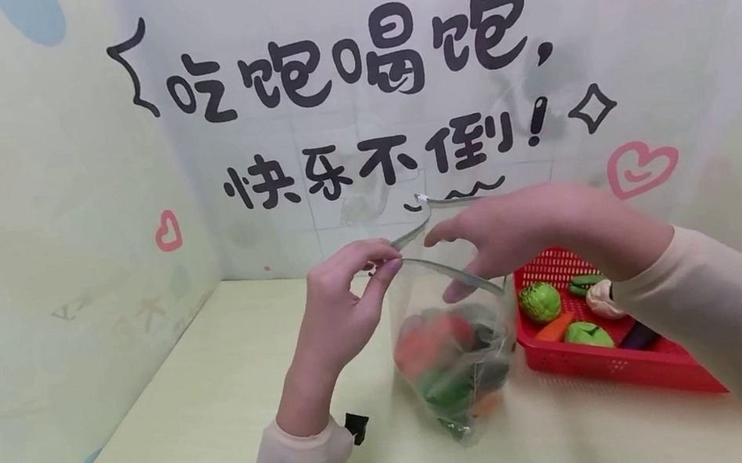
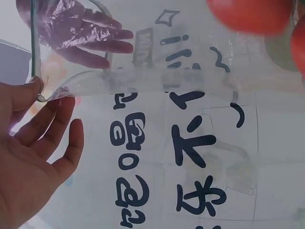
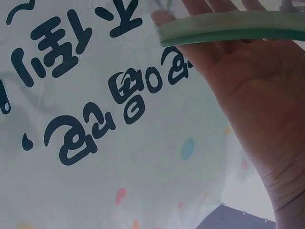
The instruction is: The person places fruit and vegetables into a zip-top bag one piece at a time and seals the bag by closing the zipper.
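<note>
A clear zip bag (image 1: pixel 459 377) with a green-edged mouth stands upright on the table, its lower part filled with red, green, orange and dark produce blurred by the plastic. My left hand (image 1: pixel 345 298) pinches the left corner of the mouth between thumb and fingers. My right hand (image 1: pixel 520 230) reaches over from the right, fingers spread and extended in the mouth. Through the plastic in the left wrist view, those fingers (image 2: pixel 112 45) look straight and hold nothing. In the right wrist view, the bag's zip strip (image 3: pixel 233 28) crosses in front of them.
At the right stands a red basket (image 1: pixel 610 360) holding a green cabbage (image 1: pixel 540 302), a carrot (image 1: pixel 557 327), another round green vegetable (image 1: pixel 588 335), a white bulb (image 1: pixel 603 299) and a dark purple vegetable (image 1: pixel 638 336). A printed wall (image 1: pixel 327 119) rises behind the table (image 1: pixel 211 412).
</note>
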The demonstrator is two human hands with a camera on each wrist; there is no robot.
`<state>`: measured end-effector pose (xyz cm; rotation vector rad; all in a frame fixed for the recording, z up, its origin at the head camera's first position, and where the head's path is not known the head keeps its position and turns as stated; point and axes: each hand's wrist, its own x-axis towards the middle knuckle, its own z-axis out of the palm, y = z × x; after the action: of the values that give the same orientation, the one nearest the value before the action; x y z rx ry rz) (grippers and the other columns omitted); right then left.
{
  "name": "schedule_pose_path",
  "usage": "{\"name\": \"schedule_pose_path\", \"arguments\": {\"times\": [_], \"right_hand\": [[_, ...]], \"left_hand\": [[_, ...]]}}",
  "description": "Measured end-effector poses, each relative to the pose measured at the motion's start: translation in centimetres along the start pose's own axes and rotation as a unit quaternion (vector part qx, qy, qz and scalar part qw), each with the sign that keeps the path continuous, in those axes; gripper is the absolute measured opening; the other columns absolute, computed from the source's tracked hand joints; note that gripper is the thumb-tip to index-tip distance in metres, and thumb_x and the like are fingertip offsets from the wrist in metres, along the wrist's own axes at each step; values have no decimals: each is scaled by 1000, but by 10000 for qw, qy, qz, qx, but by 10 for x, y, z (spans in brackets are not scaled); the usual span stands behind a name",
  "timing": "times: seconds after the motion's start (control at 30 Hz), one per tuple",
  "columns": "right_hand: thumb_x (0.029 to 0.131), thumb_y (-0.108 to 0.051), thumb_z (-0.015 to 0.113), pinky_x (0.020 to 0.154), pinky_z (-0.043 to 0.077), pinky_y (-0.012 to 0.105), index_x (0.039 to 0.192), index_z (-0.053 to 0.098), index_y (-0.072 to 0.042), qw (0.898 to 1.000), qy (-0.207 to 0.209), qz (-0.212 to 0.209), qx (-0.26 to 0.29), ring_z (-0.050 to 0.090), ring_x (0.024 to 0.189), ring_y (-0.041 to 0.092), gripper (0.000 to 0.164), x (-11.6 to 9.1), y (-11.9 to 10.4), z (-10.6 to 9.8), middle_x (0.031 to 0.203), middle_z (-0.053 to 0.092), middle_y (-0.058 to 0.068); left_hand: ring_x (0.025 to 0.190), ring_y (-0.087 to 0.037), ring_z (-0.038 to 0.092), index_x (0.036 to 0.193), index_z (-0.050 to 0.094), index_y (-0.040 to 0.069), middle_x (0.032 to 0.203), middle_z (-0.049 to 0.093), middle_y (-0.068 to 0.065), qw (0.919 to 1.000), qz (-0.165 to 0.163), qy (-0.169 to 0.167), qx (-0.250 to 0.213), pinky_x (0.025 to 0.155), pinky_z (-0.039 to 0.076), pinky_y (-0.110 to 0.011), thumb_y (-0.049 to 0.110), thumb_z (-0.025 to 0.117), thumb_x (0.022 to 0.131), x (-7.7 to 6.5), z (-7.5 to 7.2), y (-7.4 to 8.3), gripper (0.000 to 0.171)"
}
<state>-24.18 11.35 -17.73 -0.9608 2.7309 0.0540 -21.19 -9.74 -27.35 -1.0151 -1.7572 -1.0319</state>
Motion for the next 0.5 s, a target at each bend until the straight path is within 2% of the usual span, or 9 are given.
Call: {"name": "schedule_pose_path", "arguments": {"times": [0.13, 0.33, 0.5], "right_hand": [[74, -68, 67, 98, 44, 49, 144, 41, -24, 9999, -112, 56, -47, 47, 122, 21, 87, -1, -1, 0, 135, 52, 0], [72, -69, 67, 98, 44, 51, 143, 43, -26, 9998, -145, 98, -105, 45, 123, 22, 86, 0, -1, 4, 135, 51, 0], [75, -63, 69, 98, 44, 50, 142, 45, -23, 9999, 25, 31, -133, 46, 123, 23, 81, -1, -1, 4, 135, 52, 1]], "left_hand": [[80, -9, 59, 92, 70, 5, 87, 68, -2, 10000, -12, -90, -21, 71, 53, -29, 3, 69, 86, -5, 2, -15, 6], [82, -7, 58, 91, 70, 5, 87, 67, 1, 9999, -4, -113, -26, 70, 54, -33, 4, 71, 86, -8, 2, -18, 6], [81, -7, 58, 91, 70, 5, 87, 67, 0, 10000, 3, 2, 57, 72, 53, -29, 3, 71, 85, -8, 1, -17, 6]]}}
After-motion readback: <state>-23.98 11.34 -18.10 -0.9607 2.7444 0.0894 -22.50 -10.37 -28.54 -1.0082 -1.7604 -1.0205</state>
